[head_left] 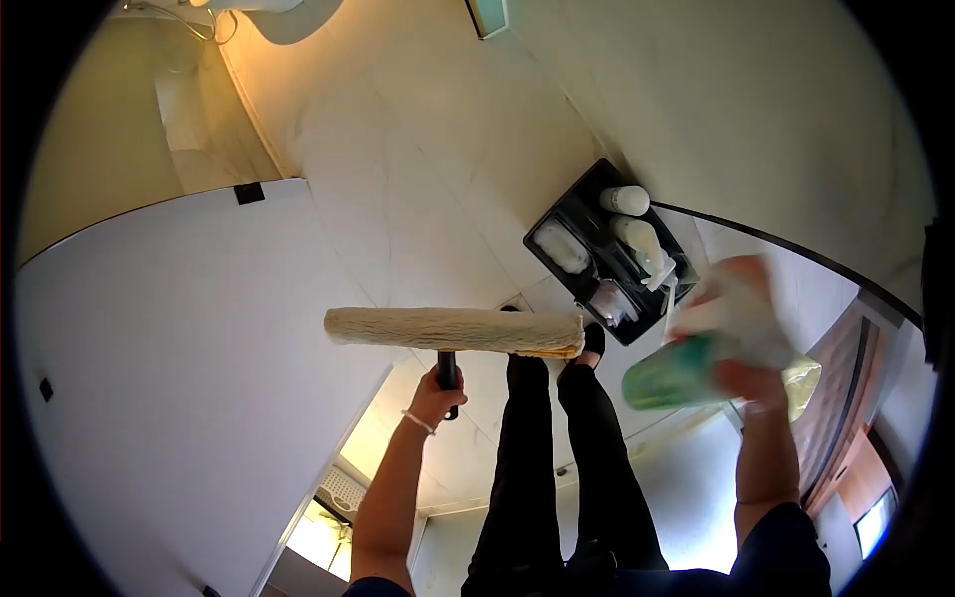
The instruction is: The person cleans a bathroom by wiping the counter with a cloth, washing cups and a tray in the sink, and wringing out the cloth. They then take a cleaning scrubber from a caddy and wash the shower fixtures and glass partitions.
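Observation:
My left hand is wrapped around the black handle of a window washer with a long, cream fleece sleeve. The sleeve lies level across the view, above my feet, with a yellowish edge at its right end. On the right, my right hand is closed and smeared by motion. It grips what looks like a green bottle, tilted on its side. A blurred white cloth-like thing is at the same hand; whether the fingers hold it too I cannot tell.
A black caddy stands on the tiled floor by the wall, holding a white container, a spray bottle and other supplies. A large pale panel fills the left. Wooden trim is at right.

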`<control>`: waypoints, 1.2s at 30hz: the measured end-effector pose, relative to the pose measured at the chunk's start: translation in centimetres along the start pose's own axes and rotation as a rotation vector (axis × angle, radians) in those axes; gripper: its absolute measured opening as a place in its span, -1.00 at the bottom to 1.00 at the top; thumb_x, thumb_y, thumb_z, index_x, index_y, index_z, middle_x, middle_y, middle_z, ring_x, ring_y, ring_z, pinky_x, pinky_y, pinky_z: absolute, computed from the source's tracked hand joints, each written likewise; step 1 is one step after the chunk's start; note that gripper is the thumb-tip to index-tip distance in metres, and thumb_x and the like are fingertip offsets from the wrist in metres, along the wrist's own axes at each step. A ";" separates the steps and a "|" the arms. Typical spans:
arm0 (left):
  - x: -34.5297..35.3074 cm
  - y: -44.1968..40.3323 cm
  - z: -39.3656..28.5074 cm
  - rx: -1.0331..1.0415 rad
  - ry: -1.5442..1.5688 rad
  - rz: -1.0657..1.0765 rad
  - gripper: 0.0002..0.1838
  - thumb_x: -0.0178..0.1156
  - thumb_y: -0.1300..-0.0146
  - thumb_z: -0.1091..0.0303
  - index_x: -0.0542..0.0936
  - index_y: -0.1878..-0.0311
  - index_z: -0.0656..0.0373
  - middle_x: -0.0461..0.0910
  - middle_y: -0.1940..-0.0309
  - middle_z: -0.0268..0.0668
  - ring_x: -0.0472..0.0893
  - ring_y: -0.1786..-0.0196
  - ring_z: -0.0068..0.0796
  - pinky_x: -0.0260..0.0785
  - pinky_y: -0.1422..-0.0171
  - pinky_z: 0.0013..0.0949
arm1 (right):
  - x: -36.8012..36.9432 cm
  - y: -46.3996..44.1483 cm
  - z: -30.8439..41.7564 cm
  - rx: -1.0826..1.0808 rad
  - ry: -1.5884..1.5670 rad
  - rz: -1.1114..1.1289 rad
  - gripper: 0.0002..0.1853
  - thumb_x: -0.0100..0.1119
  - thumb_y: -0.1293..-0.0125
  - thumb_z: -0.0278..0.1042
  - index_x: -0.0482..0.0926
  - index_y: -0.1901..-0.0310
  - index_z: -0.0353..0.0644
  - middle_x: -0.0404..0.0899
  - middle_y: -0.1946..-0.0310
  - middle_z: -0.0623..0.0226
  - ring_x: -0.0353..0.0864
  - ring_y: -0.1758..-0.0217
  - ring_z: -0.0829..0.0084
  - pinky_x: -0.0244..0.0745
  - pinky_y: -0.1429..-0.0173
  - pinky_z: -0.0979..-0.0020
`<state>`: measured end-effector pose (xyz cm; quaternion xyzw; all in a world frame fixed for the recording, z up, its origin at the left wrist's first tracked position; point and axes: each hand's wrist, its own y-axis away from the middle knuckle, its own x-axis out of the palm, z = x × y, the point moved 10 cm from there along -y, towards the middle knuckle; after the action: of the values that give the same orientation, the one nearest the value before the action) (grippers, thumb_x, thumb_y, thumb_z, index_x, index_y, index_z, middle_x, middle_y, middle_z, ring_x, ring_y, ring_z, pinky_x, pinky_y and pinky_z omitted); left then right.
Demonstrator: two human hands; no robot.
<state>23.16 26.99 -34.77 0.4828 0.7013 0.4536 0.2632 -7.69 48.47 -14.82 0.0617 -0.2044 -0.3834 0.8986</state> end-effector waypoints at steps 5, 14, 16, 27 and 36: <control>0.6 -2.8 1.0 0.280 -0.485 -0.143 -0.74 0.12 0.31 0.52 0.45 0.40 0.22 0.42 0.61 -0.33 0.42 0.52 -0.49 0.29 0.37 -0.43 | 11.8 -0.2 -9.3 0.316 0.252 0.393 -0.54 0.06 -0.03 -0.30 0.34 -0.03 -0.14 0.49 0.31 0.17 0.50 0.19 0.35 0.39 0.13 0.35; 2.7 -0.3 -2.1 0.377 -0.711 -0.178 -0.63 0.19 0.16 0.35 0.50 0.18 0.14 0.54 0.29 -0.06 0.52 0.19 -0.07 0.37 0.17 -0.18 | 15.7 -2.6 -13.6 0.273 0.455 0.328 -0.70 0.10 0.00 -0.29 0.47 0.19 -0.18 0.54 0.34 0.24 0.52 0.31 0.25 0.40 0.18 0.37; 1.2 -0.7 -1.5 0.427 -0.766 -0.214 -0.67 0.17 0.22 0.41 0.50 0.26 0.19 0.53 0.34 -0.06 0.51 0.21 -0.03 0.37 0.18 -0.17 | 13.8 -1.7 -13.7 0.324 0.527 0.261 -0.71 0.11 0.03 -0.30 0.48 0.21 -0.16 0.54 0.36 0.23 0.52 0.29 0.24 0.40 0.18 0.38; -4.4 2.5 -5.5 0.270 -0.438 -0.418 -0.78 0.10 0.26 0.54 0.42 0.41 0.25 0.47 0.56 -0.29 0.48 0.47 -0.42 0.34 0.31 -0.43 | 5.4 1.3 -15.1 0.456 0.709 0.068 -0.79 0.11 0.05 -0.34 0.47 0.32 -0.16 0.50 0.51 0.23 0.51 0.45 0.24 0.40 0.34 0.38; -3.6 1.9 -5.0 0.256 -0.403 -0.426 -0.75 0.09 0.26 0.58 0.42 0.38 0.24 0.42 0.55 -0.33 0.43 0.47 -0.48 0.31 0.33 -0.45 | 14.4 -1.2 -12.5 0.133 0.685 0.327 -0.68 0.20 0.14 -0.31 0.49 0.24 -0.07 0.53 0.38 0.30 0.52 0.29 0.24 0.42 0.24 0.34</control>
<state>21.37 22.02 -31.12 0.4343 0.7718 0.1919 0.4230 5.66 36.83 -21.92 0.2109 0.0760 -0.1782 0.9581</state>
